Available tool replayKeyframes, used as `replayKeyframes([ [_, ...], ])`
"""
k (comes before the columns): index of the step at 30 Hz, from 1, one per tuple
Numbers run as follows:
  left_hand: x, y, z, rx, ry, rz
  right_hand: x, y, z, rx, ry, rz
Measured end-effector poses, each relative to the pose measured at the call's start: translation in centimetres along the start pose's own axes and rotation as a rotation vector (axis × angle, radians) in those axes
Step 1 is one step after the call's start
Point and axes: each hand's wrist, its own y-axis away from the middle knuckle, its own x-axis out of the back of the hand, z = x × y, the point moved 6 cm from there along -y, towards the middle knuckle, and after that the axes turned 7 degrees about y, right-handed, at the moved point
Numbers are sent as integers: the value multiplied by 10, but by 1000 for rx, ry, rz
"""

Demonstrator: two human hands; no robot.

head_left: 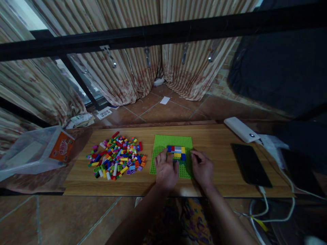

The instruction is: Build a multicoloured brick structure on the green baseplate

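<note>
A wooden bench carries a green baseplate, a heap of loose coloured bricks left of it, a black phone and a white power bank at the right.

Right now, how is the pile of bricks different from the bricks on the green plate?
The loose brick pile lies scattered on the wooden board, while the built bricks are joined in neat rows on the green baseplate. The pile is much bigger and wider. No hand touches the pile; the left hand and right hand sit beside the built bricks. Both are many-coloured.
</note>
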Motion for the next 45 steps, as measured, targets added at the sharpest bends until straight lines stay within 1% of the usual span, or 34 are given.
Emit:
replayKeyframes([
  [9,-3,1,3,8,-27,-22,-2,1,-1,25,25,-29],
  [15,-3,3,1,16,-24,-46,-2,1,0,38,60,-20],
  [18,-2,2,3,23,-43,-48,-3,1,2,59,73,-18],
  [23,-9,-3,10,-16,-135,-156,-5,1,6,68,57,-15],
  [26,-11,-3,11,-45,-129,-215,-5,1,7,67,63,-8],
  [29,-10,-2,10,-60,-101,-256,-5,1,6,69,64,-5],
  [33,-6,-4,10,-106,-69,-286,-6,1,7,71,60,-2],
  [40,-2,-19,5,-182,-66,-329,-5,1,5,97,76,11],
  [45,-1,-32,3,-174,-126,-377,-4,1,2,102,80,16],
])
